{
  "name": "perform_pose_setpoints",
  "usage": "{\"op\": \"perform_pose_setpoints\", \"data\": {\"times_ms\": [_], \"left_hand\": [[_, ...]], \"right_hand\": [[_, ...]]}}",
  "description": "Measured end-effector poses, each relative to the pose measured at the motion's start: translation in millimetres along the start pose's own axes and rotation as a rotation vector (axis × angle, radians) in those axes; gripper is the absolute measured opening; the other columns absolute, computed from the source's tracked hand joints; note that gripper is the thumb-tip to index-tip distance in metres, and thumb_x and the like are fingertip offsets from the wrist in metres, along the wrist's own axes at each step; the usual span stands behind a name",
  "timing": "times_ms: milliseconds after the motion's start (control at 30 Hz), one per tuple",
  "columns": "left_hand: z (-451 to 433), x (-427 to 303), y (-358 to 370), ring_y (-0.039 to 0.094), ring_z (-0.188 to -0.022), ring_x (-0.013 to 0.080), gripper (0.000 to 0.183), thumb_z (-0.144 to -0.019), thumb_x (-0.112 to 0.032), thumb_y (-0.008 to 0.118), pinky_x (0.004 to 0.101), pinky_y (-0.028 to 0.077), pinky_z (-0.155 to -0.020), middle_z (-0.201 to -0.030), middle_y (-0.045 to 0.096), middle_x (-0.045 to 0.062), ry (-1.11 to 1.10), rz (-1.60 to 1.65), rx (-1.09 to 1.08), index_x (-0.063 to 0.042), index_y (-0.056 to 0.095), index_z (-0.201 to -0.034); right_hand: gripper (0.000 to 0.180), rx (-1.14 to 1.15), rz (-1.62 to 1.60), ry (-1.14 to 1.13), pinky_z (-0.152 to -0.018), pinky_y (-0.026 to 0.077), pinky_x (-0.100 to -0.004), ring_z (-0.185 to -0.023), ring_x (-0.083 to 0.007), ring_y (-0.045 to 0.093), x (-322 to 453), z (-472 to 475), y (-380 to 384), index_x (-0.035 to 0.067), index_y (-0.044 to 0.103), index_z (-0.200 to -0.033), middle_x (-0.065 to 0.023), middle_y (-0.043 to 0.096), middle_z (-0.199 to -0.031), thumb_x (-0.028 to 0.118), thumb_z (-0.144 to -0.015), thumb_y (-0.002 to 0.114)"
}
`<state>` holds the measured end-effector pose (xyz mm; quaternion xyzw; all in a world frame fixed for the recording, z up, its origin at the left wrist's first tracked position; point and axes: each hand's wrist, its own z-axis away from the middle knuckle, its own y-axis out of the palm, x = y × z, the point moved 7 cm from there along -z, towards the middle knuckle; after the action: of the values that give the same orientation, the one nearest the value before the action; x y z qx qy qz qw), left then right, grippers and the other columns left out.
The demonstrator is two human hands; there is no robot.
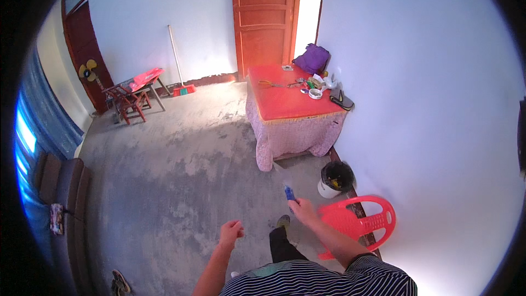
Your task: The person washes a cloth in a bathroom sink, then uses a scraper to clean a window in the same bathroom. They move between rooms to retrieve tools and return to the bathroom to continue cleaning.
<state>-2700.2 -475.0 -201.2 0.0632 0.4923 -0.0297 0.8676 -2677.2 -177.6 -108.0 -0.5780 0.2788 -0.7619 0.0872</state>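
Note:
My right hand (303,210) is closed around the blue handle (289,193) of a tool, held out over the floor in front of the red plastic chair (341,218). A pale, blurred strip seems to extend from the handle towards the table; its kind is unclear. Lower and to the left, my left hand (231,233) hangs over the concrete floor with its fingers curled in, and nothing shows in it. Farther ahead stands a table with a red top (283,105) and a pink patterned cloth skirt (300,137).
A white bin (326,190) with a black liner stands by the right wall. Pliers (267,83), a white ashtray (315,93) and a purple bag (312,58) lie on the table. A broom (183,89) leans at the far wall; a brown sofa (68,189) lines the left.

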Motion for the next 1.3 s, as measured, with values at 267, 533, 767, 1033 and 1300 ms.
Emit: {"op": "perform_pose_setpoints", "data": {"times_ms": [267,533,767,1033,1300], "left_hand": [[-154.4,-139.5,139.3,0.059,-0.063,0.0154,0.025,-0.085,-0.019,0.060,0.0293,0.050,-0.056,-0.080,0.061,0.006,-0.010,0.218,0.169,0.000,0.058,-0.101],[-282.2,-220.4,242.5,0.056,-0.073,0.0136,0.016,-0.084,-0.011,0.058,0.0271,0.046,-0.062,-0.084,0.059,0.004,-0.013,0.300,0.128,-0.002,0.056,-0.097],[-442.9,-246.0,330.1,0.052,-0.066,0.0126,0.011,-0.077,-0.005,0.062,0.0286,0.041,-0.055,-0.075,0.054,0.001,0.027,0.097,0.347,-0.003,0.058,-0.087],[-637.4,-263.9,379.2,0.054,-0.061,0.0148,0.022,-0.073,-0.002,0.064,0.0292,0.043,-0.054,-0.071,0.057,0.004,-0.078,-0.296,0.616,0.001,0.061,-0.094],[-717.0,-274.5,404.8,0.055,-0.064,0.0136,0.028,-0.071,-0.006,0.069,0.0271,0.043,-0.057,-0.076,0.060,0.003,-0.166,-0.444,0.827,0.000,0.063,-0.097]], "right_hand": [[0.035,0.047,0.103,-0.332,-0.066,0.044,-0.0458,-0.077,-0.0381,0.056,48.3,-156.5,33.2,0.001,0.058,-0.081,-0.0195,0.058,-0.082,0.036,-0.078,0.058],[0.033,-0.111,0.098,-0.310,-0.067,0.044,-0.0473,-0.081,-0.0386,0.055,59.1,-286.7,-17.9,0.003,0.056,-0.087,-0.0194,0.055,-0.084,0.035,-0.079,0.060],[0.054,-0.170,0.271,-0.147,-0.084,0.043,-0.0429,-0.101,-0.0370,0.051,47.9,-382.6,-74.9,0.000,0.049,-0.113,-0.0205,0.053,-0.105,0.040,-0.079,0.060],[0.037,-0.274,0.365,0.482,-0.082,0.044,-0.0443,-0.096,-0.0391,0.052,-86.3,-353.0,-128.5,-0.001,0.057,-0.103,-0.0239,0.055,-0.100,0.030,-0.083,0.055],[0.036,-0.220,0.266,0.878,-0.082,0.045,-0.0477,-0.093,-0.0412,0.053,-115.4,-283.3,-61.5,-0.001,0.060,-0.095,-0.0282,0.057,-0.096,0.032,-0.084,0.050]]}}
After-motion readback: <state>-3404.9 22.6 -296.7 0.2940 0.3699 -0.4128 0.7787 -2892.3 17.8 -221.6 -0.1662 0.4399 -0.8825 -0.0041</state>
